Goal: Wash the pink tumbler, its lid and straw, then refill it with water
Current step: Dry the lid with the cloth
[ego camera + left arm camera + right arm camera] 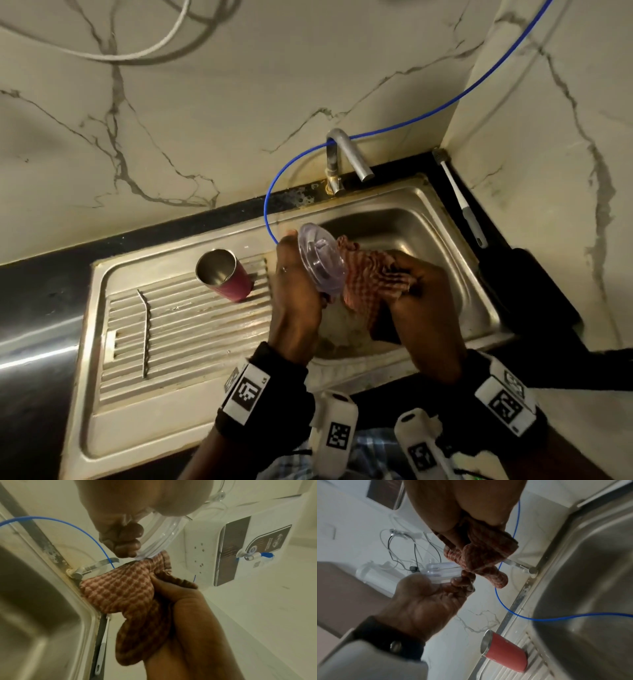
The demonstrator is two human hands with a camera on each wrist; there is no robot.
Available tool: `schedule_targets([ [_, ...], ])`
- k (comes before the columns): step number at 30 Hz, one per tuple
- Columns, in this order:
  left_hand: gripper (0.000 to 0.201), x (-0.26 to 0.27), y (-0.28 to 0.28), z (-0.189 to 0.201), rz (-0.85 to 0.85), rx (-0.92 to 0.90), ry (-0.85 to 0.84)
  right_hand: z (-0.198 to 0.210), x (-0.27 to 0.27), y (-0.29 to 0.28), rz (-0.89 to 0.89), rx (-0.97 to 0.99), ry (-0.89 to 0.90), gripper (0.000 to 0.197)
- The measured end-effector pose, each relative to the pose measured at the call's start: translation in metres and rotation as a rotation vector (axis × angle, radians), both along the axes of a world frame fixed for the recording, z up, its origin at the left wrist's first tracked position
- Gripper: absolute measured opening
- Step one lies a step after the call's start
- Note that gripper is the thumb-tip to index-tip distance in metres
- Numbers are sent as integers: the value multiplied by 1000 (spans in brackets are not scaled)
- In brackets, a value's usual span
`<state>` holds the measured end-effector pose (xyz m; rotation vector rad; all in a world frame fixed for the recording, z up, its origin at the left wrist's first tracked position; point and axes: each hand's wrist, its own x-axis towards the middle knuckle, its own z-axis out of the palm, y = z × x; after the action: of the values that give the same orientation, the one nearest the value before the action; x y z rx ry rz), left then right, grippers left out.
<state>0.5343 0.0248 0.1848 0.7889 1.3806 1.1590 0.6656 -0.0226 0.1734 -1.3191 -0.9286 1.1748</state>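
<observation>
My left hand (294,284) grips the clear plastic lid (320,260) by its rim, tilted, above the left edge of the sink basin (428,233). My right hand (421,294) holds a bunched pink checked cloth (370,274) pressed against the lid's underside. The cloth (123,592) meets the lid (161,536) just below my left fingers (126,545). The pink tumbler (226,274) stands open and upright on the ribbed drainboard (191,325), left of my hands. The metal straw (146,329) lies flat on the drainboard further left. In the right wrist view the tumbler (503,650) shows below the hands.
A steel tap (346,157) stands behind the basin with a blue hose (428,113) looped past it. A white brush (459,198) lies along the dark counter at the right wall. A white water purifier (240,550) hangs on the wall.
</observation>
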Motion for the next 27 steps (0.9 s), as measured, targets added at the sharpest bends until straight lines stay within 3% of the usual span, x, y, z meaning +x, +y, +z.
schedule_targets([
  [6, 51, 8, -21, -19, -118, -108, -71, -15, 7, 31, 88, 59, -79, 20],
  [8, 52, 7, -22, -31, -134, -179, -132, -19, 6, 34, 195, 164, -104, 20],
  [11, 34, -2, -25, -55, -126, -228, -41, -24, 5, 33, 414, 352, -282, 27],
  [13, 39, -1, -29, -58, -127, -262, -30, -33, 10, 33, 481, 417, -338, 23],
  [16, 60, 7, -28, -58, -120, -267, -122, -43, 16, 42, 423, 328, -245, 22],
  [19, 73, 5, -19, -62, 8, -254, -277, -53, 19, 48, 338, 201, -214, 16],
  [22, 57, 0, -3, -67, 77, -137, -265, -58, 18, 47, 306, 198, -214, 21],
  [24, 49, -3, 10, -66, 115, -170, -268, -58, 16, 45, 345, 249, -234, 26],
  [27, 57, -3, 22, -64, 76, -204, -294, -52, 13, 44, 454, 388, -287, 24],
])
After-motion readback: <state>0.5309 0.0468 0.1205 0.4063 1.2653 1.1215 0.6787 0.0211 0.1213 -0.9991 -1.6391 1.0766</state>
